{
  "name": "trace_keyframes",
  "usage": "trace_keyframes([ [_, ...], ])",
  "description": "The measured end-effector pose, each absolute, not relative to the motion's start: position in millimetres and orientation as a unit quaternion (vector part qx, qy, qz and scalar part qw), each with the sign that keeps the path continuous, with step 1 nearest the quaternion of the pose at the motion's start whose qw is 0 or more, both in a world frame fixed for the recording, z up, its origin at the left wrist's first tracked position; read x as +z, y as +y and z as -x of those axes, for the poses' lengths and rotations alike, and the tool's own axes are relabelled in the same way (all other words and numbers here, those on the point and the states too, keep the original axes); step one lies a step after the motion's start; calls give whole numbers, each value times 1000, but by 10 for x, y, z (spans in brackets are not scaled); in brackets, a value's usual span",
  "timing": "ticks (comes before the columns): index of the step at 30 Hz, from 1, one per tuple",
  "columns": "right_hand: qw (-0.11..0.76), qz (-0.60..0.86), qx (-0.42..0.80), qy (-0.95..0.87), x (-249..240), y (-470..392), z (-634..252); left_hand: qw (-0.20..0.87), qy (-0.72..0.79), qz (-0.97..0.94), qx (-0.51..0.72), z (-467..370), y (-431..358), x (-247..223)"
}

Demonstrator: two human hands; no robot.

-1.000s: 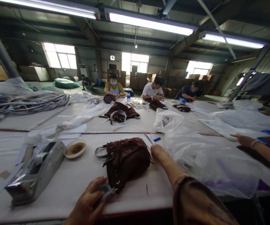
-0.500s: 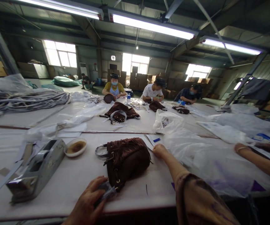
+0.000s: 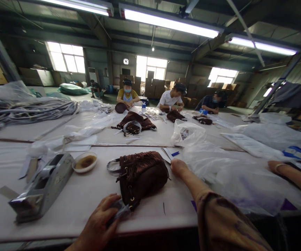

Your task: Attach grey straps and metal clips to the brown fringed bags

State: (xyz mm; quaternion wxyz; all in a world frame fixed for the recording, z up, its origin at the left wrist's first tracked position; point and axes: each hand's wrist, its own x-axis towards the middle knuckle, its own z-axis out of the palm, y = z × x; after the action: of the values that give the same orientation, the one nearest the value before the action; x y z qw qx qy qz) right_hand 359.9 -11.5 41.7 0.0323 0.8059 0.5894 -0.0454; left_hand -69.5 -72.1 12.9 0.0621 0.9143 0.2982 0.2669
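A brown fringed bag (image 3: 142, 174) lies on the white table (image 3: 82, 202) in front of me. My left hand (image 3: 99, 223) rests at the near edge, fingers closed on a small clear plastic packet (image 3: 120, 212) beside the bag's metal rings. My right hand (image 3: 178, 166) reaches past the bag's right side, next to white paper slips (image 3: 167, 153) and the edge of a heap of clear plastic bags (image 3: 218, 167). Its fingers curl away from me, so I cannot see whether it holds anything.
A grey tape dispenser (image 3: 43, 188) and a small dish of brown liquid (image 3: 85, 162) stand to the left. A blue pen (image 3: 175, 153) lies behind the bag. A co-worker's forearm (image 3: 294, 176) lies at the right. Three people work on more brown bags (image 3: 134, 123) at the far end.
Both my hands have stayed almost where they were. The co-worker's hand at the right has moved nearer and slightly right over the plastic.
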Motion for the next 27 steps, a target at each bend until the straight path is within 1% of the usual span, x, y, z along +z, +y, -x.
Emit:
trace_keyframes([
  [5,-10,-825,-34,564,333,-128,-3580,56,298,-914,269,709,-720,134],
  [10,-43,-839,-55,540,269,-85,-3571,52,298,-912,276,713,-722,134],
  [12,-68,-848,-64,521,265,-81,-3568,55,295,-913,278,707,-722,145],
  [14,-109,-860,-66,495,293,-95,-3576,63,296,-911,279,698,-723,165],
  [17,-193,-869,-56,453,410,-163,-3605,80,299,-908,282,683,-724,195],
  [20,-274,-846,-70,451,570,-337,-3565,102,302,-902,290,680,-732,193],
  [21,-305,-828,-86,463,612,-434,-3512,112,306,-899,292,681,-739,187],
  [23,-395,-759,-160,493,655,-701,-3327,139,317,-893,289,683,-765,182],
  [25,-526,-612,-311,502,632,-1063,-3049,179,327,-884,281,681,-804,214],
  [26,-547,-551,-387,497,603,-1269,-2888,204,330,-879,278,676,-825,250],
  [27,-530,-515,-454,498,570,-1484,-2722,233,331,-871,278,667,-845,299],
])
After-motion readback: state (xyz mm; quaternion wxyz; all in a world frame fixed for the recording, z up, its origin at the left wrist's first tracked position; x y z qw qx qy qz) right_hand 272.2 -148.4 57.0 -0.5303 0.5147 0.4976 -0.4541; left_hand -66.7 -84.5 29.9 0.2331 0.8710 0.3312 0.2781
